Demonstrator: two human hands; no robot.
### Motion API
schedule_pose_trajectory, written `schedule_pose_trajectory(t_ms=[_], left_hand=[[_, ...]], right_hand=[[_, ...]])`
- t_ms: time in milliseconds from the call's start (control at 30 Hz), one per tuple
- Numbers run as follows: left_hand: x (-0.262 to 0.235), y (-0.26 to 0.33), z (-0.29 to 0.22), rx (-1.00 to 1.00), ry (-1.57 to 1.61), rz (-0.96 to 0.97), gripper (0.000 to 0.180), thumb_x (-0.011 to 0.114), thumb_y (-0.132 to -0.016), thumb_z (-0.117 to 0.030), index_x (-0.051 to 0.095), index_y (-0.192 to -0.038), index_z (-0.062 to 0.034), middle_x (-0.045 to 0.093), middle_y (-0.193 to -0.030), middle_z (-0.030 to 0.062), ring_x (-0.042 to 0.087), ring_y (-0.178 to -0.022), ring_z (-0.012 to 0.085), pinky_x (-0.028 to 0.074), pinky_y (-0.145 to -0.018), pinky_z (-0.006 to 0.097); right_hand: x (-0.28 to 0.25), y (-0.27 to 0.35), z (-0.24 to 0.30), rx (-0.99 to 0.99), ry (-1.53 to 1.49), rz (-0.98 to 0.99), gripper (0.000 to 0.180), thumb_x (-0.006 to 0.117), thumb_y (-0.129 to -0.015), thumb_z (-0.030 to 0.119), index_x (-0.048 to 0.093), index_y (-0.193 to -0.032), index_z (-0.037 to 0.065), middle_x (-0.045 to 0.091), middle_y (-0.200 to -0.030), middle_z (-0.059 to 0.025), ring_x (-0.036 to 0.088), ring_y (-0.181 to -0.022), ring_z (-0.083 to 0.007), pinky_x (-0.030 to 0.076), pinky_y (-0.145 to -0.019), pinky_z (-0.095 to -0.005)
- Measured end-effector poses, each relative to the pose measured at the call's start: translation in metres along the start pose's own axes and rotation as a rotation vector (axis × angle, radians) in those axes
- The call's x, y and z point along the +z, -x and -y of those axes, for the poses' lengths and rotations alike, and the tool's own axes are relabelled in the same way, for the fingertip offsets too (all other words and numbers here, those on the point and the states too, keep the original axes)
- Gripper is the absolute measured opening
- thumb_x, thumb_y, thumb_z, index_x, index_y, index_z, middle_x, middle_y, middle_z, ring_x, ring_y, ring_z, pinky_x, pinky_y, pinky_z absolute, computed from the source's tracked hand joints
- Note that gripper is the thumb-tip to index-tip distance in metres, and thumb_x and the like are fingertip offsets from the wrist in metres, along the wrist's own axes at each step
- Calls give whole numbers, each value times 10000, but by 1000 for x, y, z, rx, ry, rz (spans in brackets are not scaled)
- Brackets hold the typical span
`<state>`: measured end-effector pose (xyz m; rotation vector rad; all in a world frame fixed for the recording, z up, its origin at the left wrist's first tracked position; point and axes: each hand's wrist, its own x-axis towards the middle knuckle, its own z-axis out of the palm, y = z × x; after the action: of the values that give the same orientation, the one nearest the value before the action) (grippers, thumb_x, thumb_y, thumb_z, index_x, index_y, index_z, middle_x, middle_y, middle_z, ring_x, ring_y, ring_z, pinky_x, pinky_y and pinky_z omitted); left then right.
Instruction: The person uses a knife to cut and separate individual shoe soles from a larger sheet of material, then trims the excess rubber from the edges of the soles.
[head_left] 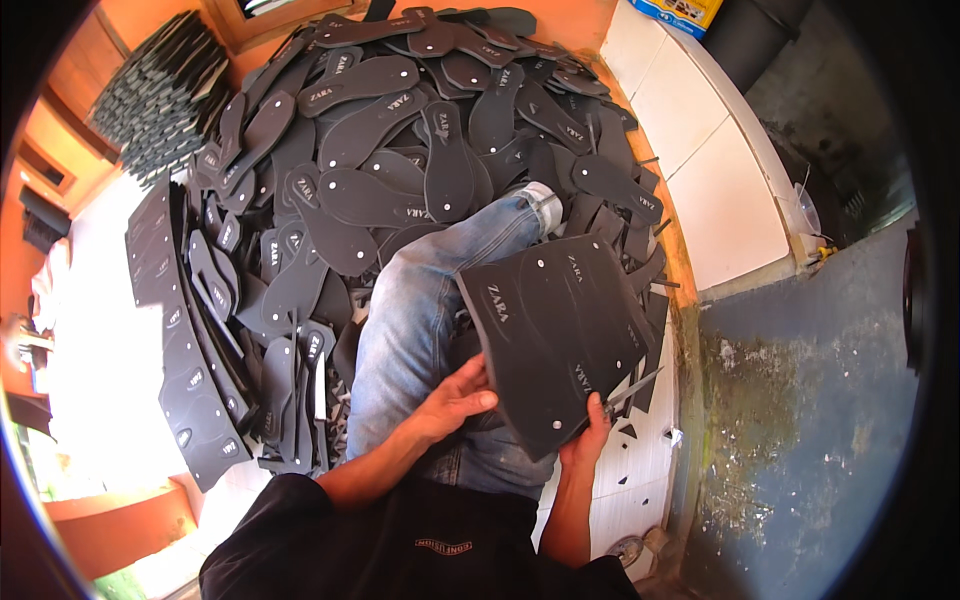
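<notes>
A dark rubber sheet with sole outlines pressed into it rests tilted on my lap. My left hand grips the sheet's near left edge, fingers curled over it. My right hand is closed around a thin metal blade whose tip lies against the sheet's lower right edge. My leg in blue jeans stretches out toward the pile.
A big heap of cut black shoe soles covers the floor ahead and to the left. Stacked dark sheets lean at the far left. White tiled ledge and a grey stained wall stand on the right.
</notes>
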<state>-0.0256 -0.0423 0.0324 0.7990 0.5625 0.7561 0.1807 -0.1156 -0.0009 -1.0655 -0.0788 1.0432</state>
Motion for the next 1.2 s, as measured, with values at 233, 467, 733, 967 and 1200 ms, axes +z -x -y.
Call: schedule_pose_trajectory(t_ms=[233, 467, 733, 967, 1200], left_hand=[[-15, -37, 18, -327, 14, -234, 587, 690, -827, -257, 439, -1293, -4, 552, -1183, 91, 503, -1104, 162, 387, -957, 295], [-40, -86, -18, 86, -84, -548, 507, 625, -876, -257, 448, -1258, 27, 600, -1065, 88, 573, -886, 134, 475, -777, 277], [-87, -270, -91, 277, -1311, -495, 234, 600, -806, -166, 645, -1017, -76, 670, -881, 143, 650, -839, 273, 507, -758, 356], [-139, -308, -21, 122, -1383, -518, 215, 610, -739, -251, 671, -874, -96, 667, -837, 176, 637, -849, 349, 504, -785, 433], [-146, -310, -19, 169, -1362, -453, 171, 641, -739, -167, 662, -870, -59, 651, -920, 167, 622, -886, 342, 484, -807, 420]], right_hand=[[-5, -7, -15, 1, 211, -71, 206, 675, -832, 200, 531, -856, 55, 528, -614, -19, 456, -446, -109, 383, -418, -255], [-7, -20, -19, 59, 255, -147, 233, 670, -835, 231, 510, -776, 72, 489, -557, -7, 429, -408, -105, 364, -390, -255], [-4, -40, -16, 151, 224, -86, 254, 629, -861, 280, 499, -765, 84, 489, -565, -2, 420, -412, -85, 352, -379, -245], [-2, -39, -17, 143, 288, -127, 270, 631, -864, 300, 497, -789, 78, 483, -563, -3, 412, -404, -83, 353, -374, -240], [-3, -41, -19, 117, 245, -136, 264, 647, -857, 276, 505, -778, 67, 482, -546, -8, 417, -397, -90, 359, -364, -244]])
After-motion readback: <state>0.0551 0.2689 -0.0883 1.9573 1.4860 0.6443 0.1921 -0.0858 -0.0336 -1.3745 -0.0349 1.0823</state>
